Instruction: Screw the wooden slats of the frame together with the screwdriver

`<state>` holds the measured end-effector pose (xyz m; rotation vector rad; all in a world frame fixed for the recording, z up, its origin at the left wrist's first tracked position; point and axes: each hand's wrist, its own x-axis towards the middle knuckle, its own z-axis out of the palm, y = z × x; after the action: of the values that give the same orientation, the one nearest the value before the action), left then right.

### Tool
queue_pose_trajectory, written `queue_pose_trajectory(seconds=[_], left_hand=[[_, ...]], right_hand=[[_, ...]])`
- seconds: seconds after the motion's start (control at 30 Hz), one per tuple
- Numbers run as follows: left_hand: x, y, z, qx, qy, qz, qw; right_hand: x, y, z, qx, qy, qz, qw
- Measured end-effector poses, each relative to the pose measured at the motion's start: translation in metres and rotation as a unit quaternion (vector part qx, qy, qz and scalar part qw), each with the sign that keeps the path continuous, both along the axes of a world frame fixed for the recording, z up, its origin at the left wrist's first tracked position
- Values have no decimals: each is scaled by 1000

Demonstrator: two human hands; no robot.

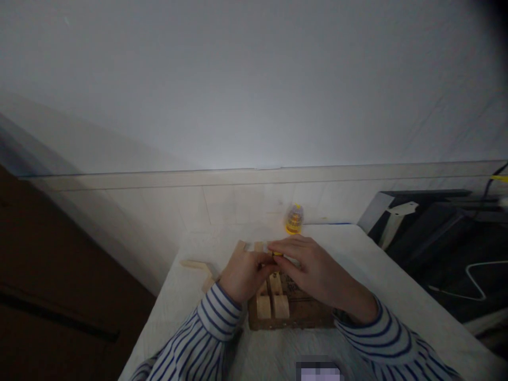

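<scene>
My right hand (311,263) reaches in over a brown board (293,320), its thumb and fingers pinching a small yellow object (278,253) whose kind is hard to tell. Against those fingertips, my left hand (244,272) is closed, thumb and forefinger together; what it grips, if anything, is hidden. Light wooden pieces, such as a curved-ended one (281,307) and its neighbour (263,307), lie side by side on the board below the hands. Their far ends show past my fingers, partly covered.
A small bottle (294,219) with yellow contents stands by the wall at the table's back. An angled wooden piece (198,266) lies left on the white table (159,338). Dark flat panels (428,233) lean at the right; a brown wooden surface (59,264) stands left.
</scene>
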<state>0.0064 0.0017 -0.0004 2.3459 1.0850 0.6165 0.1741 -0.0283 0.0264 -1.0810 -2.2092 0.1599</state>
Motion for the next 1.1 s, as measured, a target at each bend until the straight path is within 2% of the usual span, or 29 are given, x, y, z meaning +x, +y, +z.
queue_pose_trajectory(seconds=[0.33, 0.63, 0.87, 1.1], left_hand=[[-2, 0, 1, 42, -9, -43, 998], [-2, -1, -1, 75, 0, -49, 996], [0, -2, -2, 62, 6, -6, 998], [-1, 0, -4, 32, 30, 16, 999]], right_hand=[[0, 4, -3, 16, -26, -22, 999], [0, 3, -4, 28, -65, -68, 995], [-4, 1, -4, 25, -66, -65, 995], [-2, -2, -3, 5, -13, -21, 1000]])
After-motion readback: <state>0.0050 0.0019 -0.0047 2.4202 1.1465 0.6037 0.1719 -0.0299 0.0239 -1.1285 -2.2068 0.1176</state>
